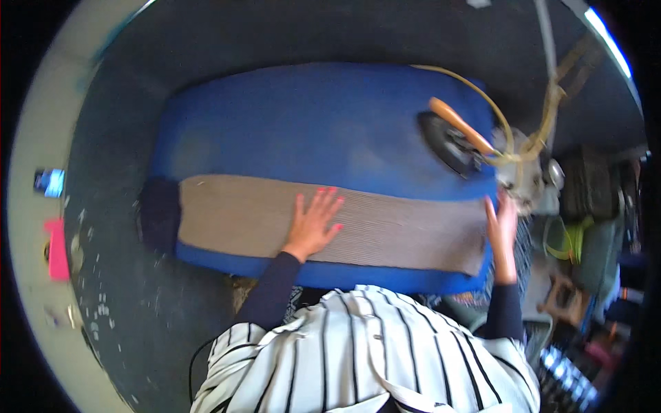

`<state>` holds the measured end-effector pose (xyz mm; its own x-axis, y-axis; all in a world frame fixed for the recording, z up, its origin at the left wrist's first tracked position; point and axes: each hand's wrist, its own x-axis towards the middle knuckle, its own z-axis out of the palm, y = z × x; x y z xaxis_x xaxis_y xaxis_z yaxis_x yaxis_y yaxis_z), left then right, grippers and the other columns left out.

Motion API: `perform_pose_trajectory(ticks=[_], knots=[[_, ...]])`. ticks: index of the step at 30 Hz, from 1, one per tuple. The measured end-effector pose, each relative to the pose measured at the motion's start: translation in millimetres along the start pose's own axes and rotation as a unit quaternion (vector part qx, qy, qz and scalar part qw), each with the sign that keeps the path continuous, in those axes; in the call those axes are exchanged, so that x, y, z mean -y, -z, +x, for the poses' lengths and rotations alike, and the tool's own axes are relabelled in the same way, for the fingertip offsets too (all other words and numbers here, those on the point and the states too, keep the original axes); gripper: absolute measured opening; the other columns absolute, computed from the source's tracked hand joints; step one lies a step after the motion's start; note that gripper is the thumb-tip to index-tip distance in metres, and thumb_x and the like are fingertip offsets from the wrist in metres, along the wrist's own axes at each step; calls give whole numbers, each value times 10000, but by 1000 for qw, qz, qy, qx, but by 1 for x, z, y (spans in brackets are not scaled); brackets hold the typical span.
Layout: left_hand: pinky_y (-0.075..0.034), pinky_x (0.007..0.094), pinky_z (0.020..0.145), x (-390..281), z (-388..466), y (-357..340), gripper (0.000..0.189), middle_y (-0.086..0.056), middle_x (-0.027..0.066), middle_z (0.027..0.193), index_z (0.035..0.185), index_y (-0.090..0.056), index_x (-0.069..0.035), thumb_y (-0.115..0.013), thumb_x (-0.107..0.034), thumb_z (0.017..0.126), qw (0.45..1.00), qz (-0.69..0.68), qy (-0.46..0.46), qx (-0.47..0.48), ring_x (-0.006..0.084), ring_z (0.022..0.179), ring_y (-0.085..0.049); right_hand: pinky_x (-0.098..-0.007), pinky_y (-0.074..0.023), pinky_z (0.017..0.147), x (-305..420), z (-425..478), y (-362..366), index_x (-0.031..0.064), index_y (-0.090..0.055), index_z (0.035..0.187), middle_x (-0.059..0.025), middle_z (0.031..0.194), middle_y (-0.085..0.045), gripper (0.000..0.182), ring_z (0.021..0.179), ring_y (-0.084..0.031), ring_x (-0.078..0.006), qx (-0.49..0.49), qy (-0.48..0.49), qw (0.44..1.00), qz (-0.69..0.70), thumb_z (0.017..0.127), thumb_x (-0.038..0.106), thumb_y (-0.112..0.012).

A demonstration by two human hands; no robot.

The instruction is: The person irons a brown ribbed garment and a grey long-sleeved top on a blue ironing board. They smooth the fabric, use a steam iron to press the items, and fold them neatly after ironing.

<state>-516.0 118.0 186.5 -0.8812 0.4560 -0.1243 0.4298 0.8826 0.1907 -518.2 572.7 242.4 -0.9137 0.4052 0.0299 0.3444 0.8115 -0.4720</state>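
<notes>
A long grey-brown ribbed knit cloth (392,227) lies flat along the near side of a blue padded ironing table (289,124). Its left end meets a dark navy fabric part (160,214) at the table's left edge. My left hand (314,224) rests palm down on the middle of the knit, fingers spread. At the cloth's right end is my right hand (502,227), thumb apart from the fingers; I cannot tell whether it touches the fabric. Neither hand holds anything.
An iron (449,144) with an orange handle (459,124) sits at the table's back right. A yellowish hose (480,93) runs from it near pale metal equipment (521,170). Right of the table stands a brown stool (565,299). A pink object (58,250) lies far left.
</notes>
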Motion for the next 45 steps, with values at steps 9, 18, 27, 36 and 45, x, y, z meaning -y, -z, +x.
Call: perform_pose_trajectory(ticks=[9,18,27,36,45], knots=[[-65,655,1185,-34,-61,-9,742,-160,117,1657,1562,-295,-186,-627,-338,917,986,-115,34,-116,323,1533,-133,-444,-519,882,-75,-70,-41,-27,-552,1271,-200,1131,-654,593,980,-639,-338,157,-190,948,200,781,217,-781],[-435,419,1043,57,-116,27,315,-571,114,1375,1239,-646,-91,-637,-208,946,827,-460,195,-260,283,1230,-562,-432,-521,945,123,-84,58,-10,-512,1350,-132,1200,-649,567,1055,-639,-294,232,-186,739,605,836,147,-693],[-511,419,968,290,-208,83,652,-671,209,1185,1297,-566,64,-356,-501,1048,441,-842,267,-158,286,1114,-652,-352,-507,950,467,-175,-35,98,-193,1559,-140,1273,-536,891,1078,-609,-216,563,68,634,526,853,49,-735],[-538,371,810,356,-208,36,645,-721,152,1053,1179,-629,69,-632,-527,933,554,-723,387,-142,267,918,-698,-377,-526,970,436,-176,-117,40,-502,1402,-128,1320,-565,474,1140,-612,-197,438,268,790,335,942,15,-616],[-498,544,706,308,-187,44,266,-660,261,947,1098,-514,0,-606,-197,945,906,-95,324,-256,485,843,-638,-624,-140,1190,327,-179,-232,260,-460,1485,-150,1621,-254,575,1516,-180,-352,136,371,906,-152,945,419,-578]])
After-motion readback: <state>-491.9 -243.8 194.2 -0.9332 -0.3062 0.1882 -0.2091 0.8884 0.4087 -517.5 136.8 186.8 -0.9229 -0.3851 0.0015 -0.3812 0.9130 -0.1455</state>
